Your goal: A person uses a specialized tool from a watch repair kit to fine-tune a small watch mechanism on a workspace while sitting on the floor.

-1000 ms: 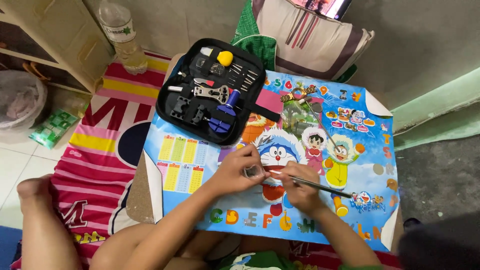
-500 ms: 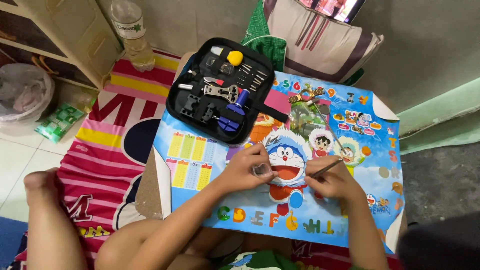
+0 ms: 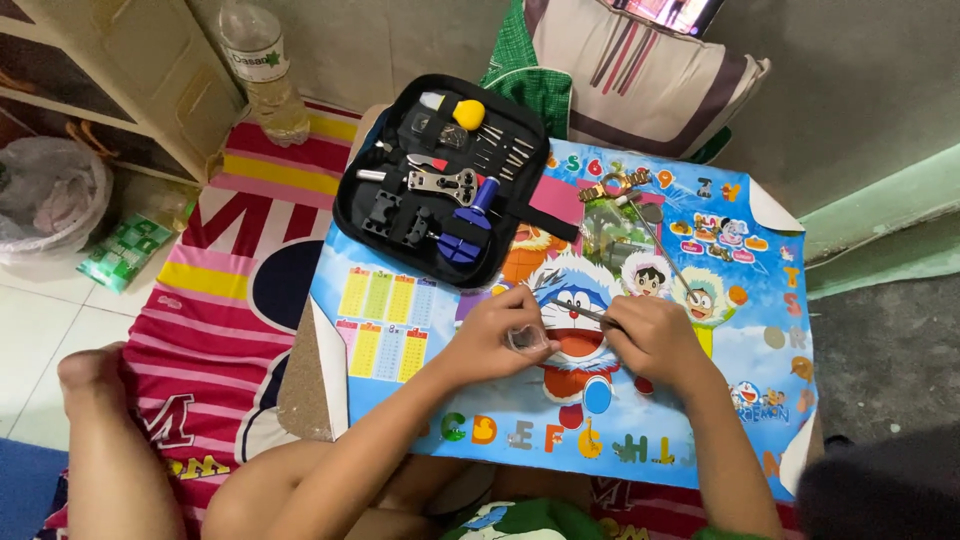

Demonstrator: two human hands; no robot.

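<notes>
Cartoon poster (image 3: 400,330) covers the low counter; below the tool case (image 3: 445,175), left hand (image 3: 495,335) pinches a small watch part (image 3: 527,338), right hand (image 3: 650,335) grips a thin tool (image 3: 580,311). Steady wrists would help.

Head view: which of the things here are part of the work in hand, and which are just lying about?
In use:
left hand holding a small round metal piece
right hand holding a thin tool against it
open black tool case
cartoon-printed table cover

Lying about:
plastic bottle
striped cushion
bagged bundle
green packet
</notes>
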